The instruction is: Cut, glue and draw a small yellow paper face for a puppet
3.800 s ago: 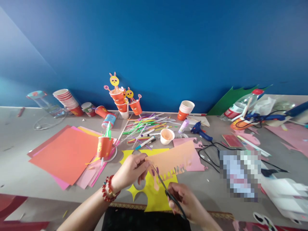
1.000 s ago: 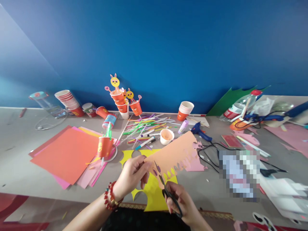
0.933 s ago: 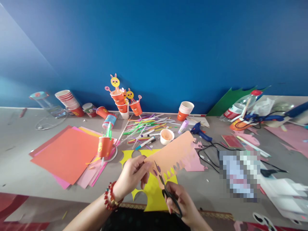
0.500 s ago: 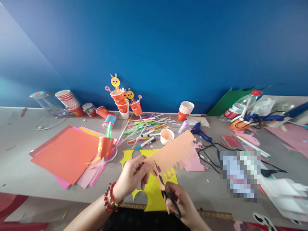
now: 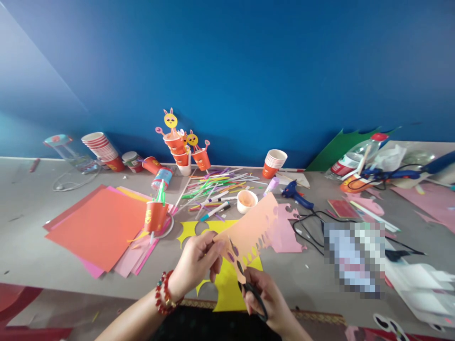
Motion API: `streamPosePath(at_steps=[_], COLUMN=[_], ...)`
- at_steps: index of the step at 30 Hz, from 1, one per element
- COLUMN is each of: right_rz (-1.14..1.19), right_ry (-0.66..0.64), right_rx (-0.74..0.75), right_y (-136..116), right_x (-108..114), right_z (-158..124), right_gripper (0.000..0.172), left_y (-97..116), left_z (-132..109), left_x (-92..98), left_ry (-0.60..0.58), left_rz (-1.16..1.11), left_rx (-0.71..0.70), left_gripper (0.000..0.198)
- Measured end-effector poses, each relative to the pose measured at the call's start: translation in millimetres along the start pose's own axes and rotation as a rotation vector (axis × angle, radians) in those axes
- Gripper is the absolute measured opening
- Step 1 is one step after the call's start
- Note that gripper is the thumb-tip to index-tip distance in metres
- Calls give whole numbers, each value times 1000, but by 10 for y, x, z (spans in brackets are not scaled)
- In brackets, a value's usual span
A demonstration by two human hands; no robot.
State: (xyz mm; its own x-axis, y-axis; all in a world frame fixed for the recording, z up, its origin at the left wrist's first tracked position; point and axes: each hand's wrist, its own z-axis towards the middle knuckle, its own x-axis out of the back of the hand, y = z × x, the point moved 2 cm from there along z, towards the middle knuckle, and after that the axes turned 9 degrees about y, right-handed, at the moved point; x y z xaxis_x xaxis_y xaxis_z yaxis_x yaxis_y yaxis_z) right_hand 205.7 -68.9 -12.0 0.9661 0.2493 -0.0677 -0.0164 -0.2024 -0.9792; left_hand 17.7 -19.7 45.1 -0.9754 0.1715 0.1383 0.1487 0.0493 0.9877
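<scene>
Between thumb and fingers, my left hand point(image 5: 201, 258) pinches the left end of a peach paper sheet point(image 5: 245, 225), whose lower right edge is ragged with cut-outs. My right hand point(image 5: 265, 296) grips black-handled scissors point(image 5: 253, 290), their blades at the paper's lower left part. Purple-marked oval shapes show on the peach paper close to the blades. Under both hands lies a yellow sheet point(image 5: 232, 284) with round pieces cut out of it. A white paper cup point(image 5: 247, 202) with something peach-coloured inside stands just behind the paper.
Stacked coloured paper point(image 5: 95, 227) lies left, beside a red cup point(image 5: 155, 217) holding green strips. Pipe cleaners and markers point(image 5: 216, 208) spread behind. Decorated cups point(image 5: 174, 142) stand at the wall. A blue glue gun point(image 5: 297, 195) with its black cord lies right, near pink scrap paper point(image 5: 284, 232).
The peach paper has turned and shifted slightly left in my left hand, uncovering more of the pink scrap. The scissors stay almost in the same place.
</scene>
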Motion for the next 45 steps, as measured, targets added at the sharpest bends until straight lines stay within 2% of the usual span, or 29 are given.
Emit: streamPosePath(at_steps=[7, 14, 21, 28, 45], right_rz=[24, 88, 92, 139, 123], right_ry=[23, -21, 14, 114, 158], right_rx=[11, 103, 82, 70, 9], right_y=[22, 18, 2, 121, 85], right_x=[-38, -76, -65, -112, -187], right_z=[-18, 11, 2, 7, -8], right_gripper=[67, 61, 62, 65, 66], left_y=[27, 110, 109, 92, -1], left_z=[-4, -27, -36, -24, -85], left_x=[-32, -87, -122, -143, -173], left_ry=[22, 32, 67, 86, 154], left_rz=[1, 39, 18, -25, -76], left_rx=[-16, -71, -90, -95, -113], left_gripper=[36, 38, 35, 35, 37])
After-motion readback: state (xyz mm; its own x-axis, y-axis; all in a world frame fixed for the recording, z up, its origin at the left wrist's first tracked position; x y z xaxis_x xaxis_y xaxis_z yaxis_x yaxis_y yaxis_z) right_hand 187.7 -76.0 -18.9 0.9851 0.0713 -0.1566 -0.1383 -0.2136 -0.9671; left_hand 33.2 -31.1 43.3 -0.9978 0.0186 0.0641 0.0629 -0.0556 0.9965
